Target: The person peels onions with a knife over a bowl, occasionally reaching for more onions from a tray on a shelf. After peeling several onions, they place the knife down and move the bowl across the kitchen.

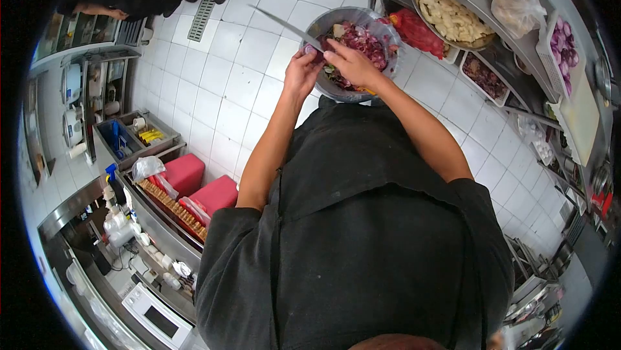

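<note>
Left hand grips knife, right hand pinches food over bowl. Cutting step; next cut needs fingers clear.

The bowl hides behind both hands (near rim covered), contents blurred.

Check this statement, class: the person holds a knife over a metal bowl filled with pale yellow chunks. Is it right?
Not quite. In the head view the metal bowl under the knife holds purple-red chopped pieces; the pale yellow chunks sit in a separate tray on the shelf.
</note>
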A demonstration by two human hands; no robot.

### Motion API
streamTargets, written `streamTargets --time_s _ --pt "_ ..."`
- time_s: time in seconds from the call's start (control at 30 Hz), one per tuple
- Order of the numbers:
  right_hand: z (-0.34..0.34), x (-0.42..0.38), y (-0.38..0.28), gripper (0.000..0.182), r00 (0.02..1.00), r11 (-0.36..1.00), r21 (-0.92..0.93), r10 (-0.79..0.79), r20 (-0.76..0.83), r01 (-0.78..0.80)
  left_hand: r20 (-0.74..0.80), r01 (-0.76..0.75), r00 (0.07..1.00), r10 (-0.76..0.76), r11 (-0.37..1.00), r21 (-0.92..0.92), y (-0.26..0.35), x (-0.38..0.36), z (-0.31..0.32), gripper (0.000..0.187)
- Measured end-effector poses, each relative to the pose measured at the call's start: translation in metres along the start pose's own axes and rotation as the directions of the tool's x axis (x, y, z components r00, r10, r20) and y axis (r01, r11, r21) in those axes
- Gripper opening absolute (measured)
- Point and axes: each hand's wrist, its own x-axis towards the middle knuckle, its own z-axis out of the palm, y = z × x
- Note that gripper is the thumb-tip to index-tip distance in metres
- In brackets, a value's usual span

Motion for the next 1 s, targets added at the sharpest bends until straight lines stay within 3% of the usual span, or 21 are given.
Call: streamTargets --time_s 0.27,0.37,0.47,0.57,0.73,0.87,1.0 --pt "0.002 -0.006 0.0 0.07 1.0 1.0 0.002 -0.011 -0.002 0.011 0.013 -0.019 1.0 0.019 0.999 -0.027 -0.008 0.005 0.006 0.026" --pt "0.007 -0.002 0.011 0.069 0.996 0.999 0.032 -0.037 -0.086 0.04 0.043 -0.011 0.999 0.01 0.999 0.033 -0.012 0.005 0.001 0.028" --pt "0.001 0.0 0.014 0.069 1.0 0.994 0.111 0.014 -0.011 -0.013 0.007 0.007 1.0 -0.007 0.999 0.033 -0.011 -0.005 0.012 0.03" --pt "-0.004 -0.002 0.008 0.068 0.996 0.995 0.072 0.07 0.06 -0.074 0.049 0.009 0.999 -0.01 1.0 0.01 -0.01 -0.01 0.013 0.031" --pt "0.003 0.001 0.01 0.066 0.998 0.989 0.136 0.056 0.007 -0.057 0.055 0.034 0.998 -0.033 0.999 -0.015 -0.009 -0.011 0.005 0.035" --pt "-0.006 -0.004 0.004 0.054 0.962 0.859 0.436 0.216 0.168 -0.269 0.081 0.057 0.995 -0.054 0.998 -0.035 -0.004 -0.016 0.008 0.035" --pt "-0.016 -0.006 -0.002 0.042 0.947 0.804 0.508 0.212 0.243 -0.31 0.131 0.147 0.984 -0.124 0.972 -0.182 -0.002 -0.01 0.003 0.033"
